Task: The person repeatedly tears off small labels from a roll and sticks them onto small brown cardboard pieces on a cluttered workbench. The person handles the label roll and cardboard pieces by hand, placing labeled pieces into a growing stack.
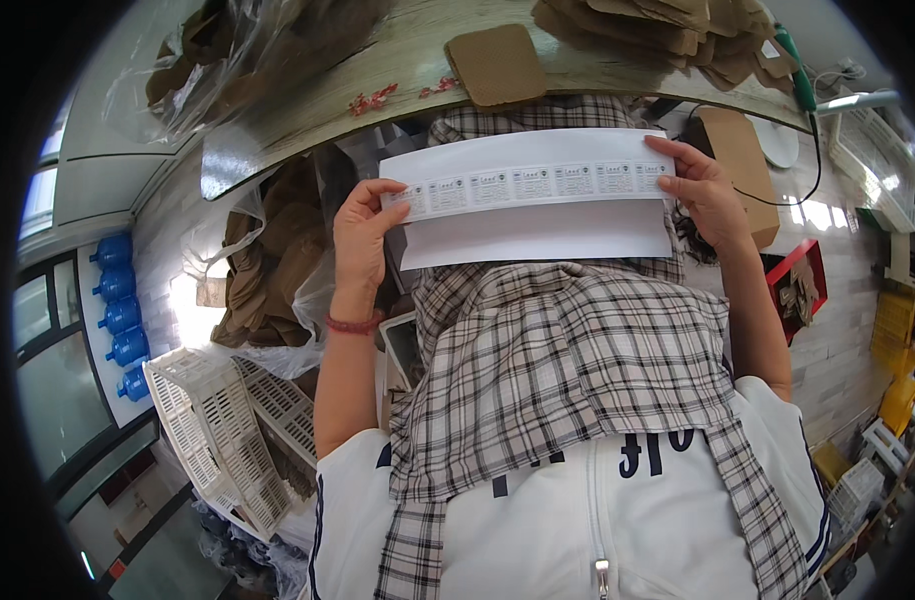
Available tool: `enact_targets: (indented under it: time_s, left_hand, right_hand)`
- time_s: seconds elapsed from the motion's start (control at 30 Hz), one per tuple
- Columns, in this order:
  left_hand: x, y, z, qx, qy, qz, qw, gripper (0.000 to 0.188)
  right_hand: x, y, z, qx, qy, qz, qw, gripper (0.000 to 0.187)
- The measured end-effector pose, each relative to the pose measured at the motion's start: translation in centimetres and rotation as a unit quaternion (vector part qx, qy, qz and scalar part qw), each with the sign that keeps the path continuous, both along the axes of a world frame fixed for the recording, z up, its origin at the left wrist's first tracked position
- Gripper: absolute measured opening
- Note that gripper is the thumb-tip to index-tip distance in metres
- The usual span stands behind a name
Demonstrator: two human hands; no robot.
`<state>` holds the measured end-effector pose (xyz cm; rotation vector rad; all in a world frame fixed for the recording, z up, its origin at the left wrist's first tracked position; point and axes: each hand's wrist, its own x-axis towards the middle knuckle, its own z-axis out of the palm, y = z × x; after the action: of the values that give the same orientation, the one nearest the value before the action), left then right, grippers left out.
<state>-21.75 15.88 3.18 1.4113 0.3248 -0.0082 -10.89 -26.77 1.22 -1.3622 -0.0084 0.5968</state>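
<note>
Stretched between my hands is a white sheet of printed labels (537, 235), folded so that one row of small printed labels runs across it. My left hand (365, 220) pinches its left end between thumb and fingers. At the opposite end, my right hand (705, 190) grips the sheet the same way, thumb in front. The sheet hangs over my lap, above a checked apron (567, 350). Just beyond it, a brown cardboard-like pad (495, 65) lies on the table near its front edge, beside small red-and-white bits (374, 98).
The table (317, 135) crosses ahead, with brown pieces (657, 25) piled at its far right and a green-handled tool (799, 75) there. Bags of brown pieces (277, 250) and white crates (212, 430) stand left. At right are a cardboard box (742, 170) and a red tray (817, 275).
</note>
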Motion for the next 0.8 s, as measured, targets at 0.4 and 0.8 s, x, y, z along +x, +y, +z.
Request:
enact_targets:
  time_s: [0.4, 0.8]
  left_hand:
    - [-1.0, 0.1, 1.1, 0.053, 0.007, 0.045, 0.998, 0.040]
    - [-1.6, 1.9, 1.9, 0.148, 0.165, -0.007, 0.975, 0.013]
  right_hand:
    - [0.4, 0.6, 2.4, -0.132, -0.195, 0.023, 0.972, 0.042]
    - [2.3, 3.4, 1.1, -0.301, -0.367, 0.063, 0.878, 0.015]
